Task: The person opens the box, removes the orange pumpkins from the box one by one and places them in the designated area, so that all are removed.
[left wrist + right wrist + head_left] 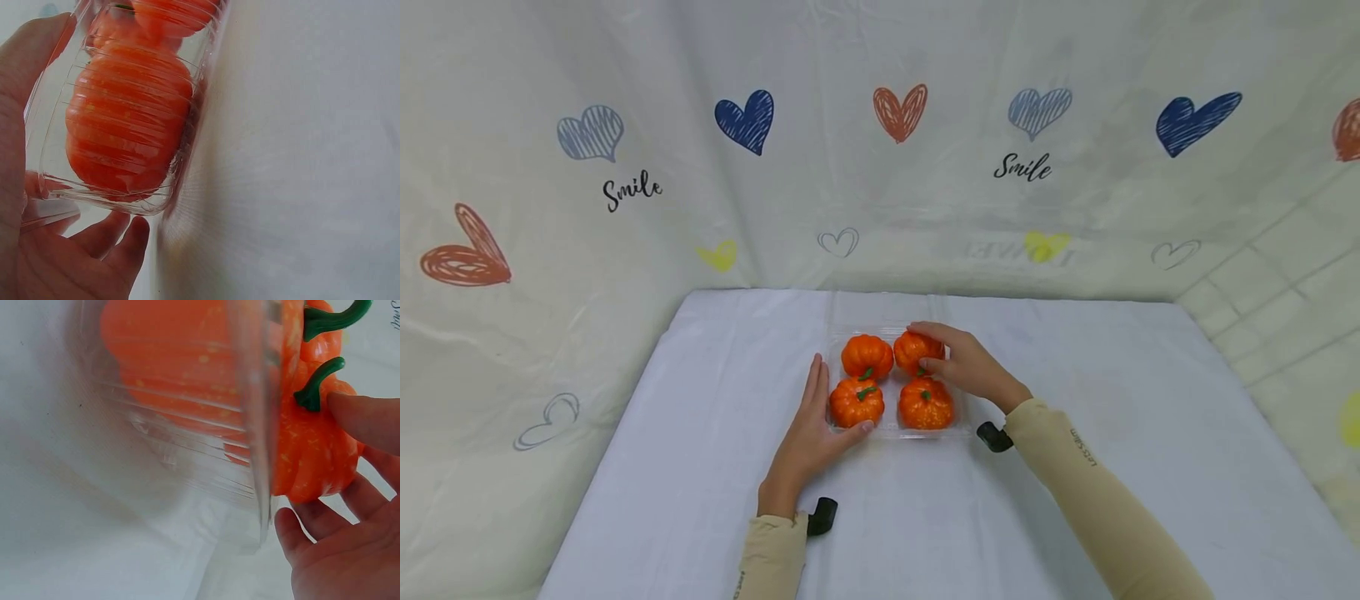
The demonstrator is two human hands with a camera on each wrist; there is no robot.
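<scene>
Sleeved left grip (807, 446) unclenched, touching box (891, 417) | rear-right pumpkin (912, 351) clasped inside right grip (973, 367)

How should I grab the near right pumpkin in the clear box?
Probably from above: put fingers and thumb around the round sides of the near right pumpkin. Its top is uncovered, while the clear box walls in its lower part.

We see four orange green-stemmed pumpkins (927, 406), two by two: three inside an open clear plastic box (891, 432), back-right pumpkin (912, 350) mostly above its rim (259, 425).
</scene>
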